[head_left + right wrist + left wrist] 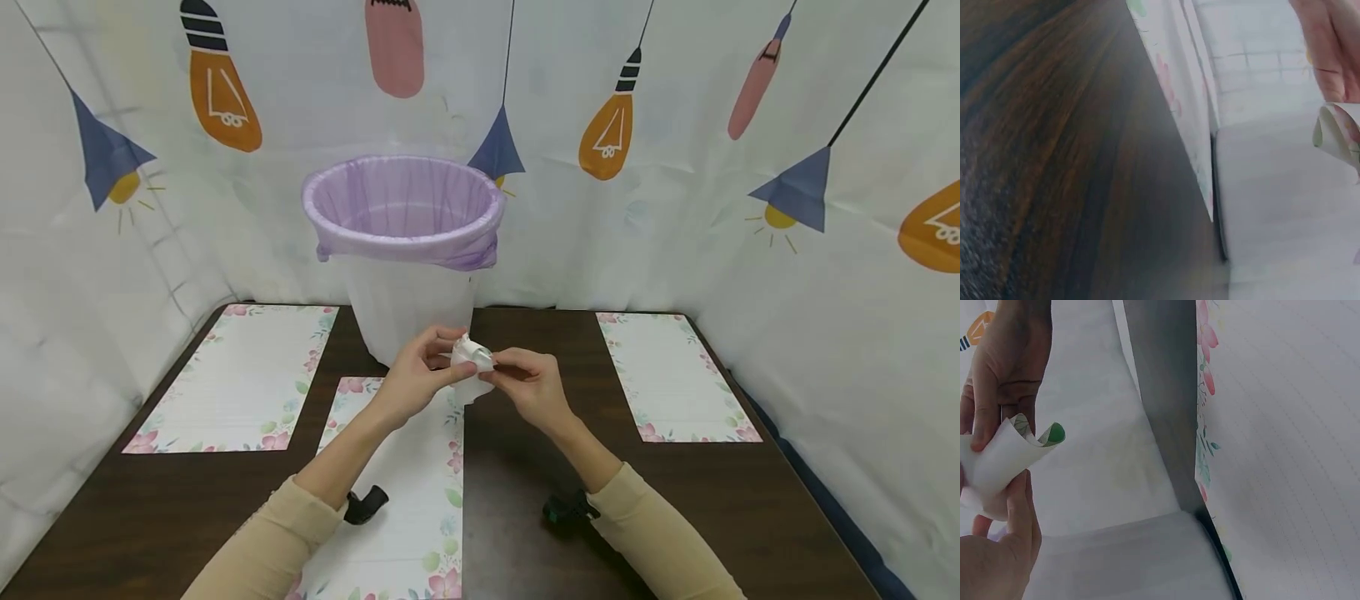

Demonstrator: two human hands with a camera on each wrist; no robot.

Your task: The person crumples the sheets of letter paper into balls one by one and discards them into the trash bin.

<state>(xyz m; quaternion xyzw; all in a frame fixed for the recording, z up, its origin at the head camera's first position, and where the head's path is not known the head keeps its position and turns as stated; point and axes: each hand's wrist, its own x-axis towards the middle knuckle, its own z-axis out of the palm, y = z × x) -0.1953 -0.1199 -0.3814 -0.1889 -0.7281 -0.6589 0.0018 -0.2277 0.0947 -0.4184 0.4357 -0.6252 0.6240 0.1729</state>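
Observation:
Both hands meet over the table just in front of the bin, with a crumpled, partly rolled piece of white paper (469, 390) between them. The left hand (422, 371) grips its left side, thumb in front and fingers behind. At the paper's right edge, the right hand (534, 387) pinches with thumb and fingertips. In the left wrist view the paper (1004, 459) curls at its end, showing green on the inner side. Part of the curled paper (1335, 134) enters the right wrist view, with a reddish print inside.
A white bin (408, 304) lined with a purple bag (405, 242) stands at the table's back. Flower-bordered sheets lie at left (240, 375), middle (397, 500) and right (675, 379) on the dark table (525, 475). A patterned curtain (675, 233) hangs behind.

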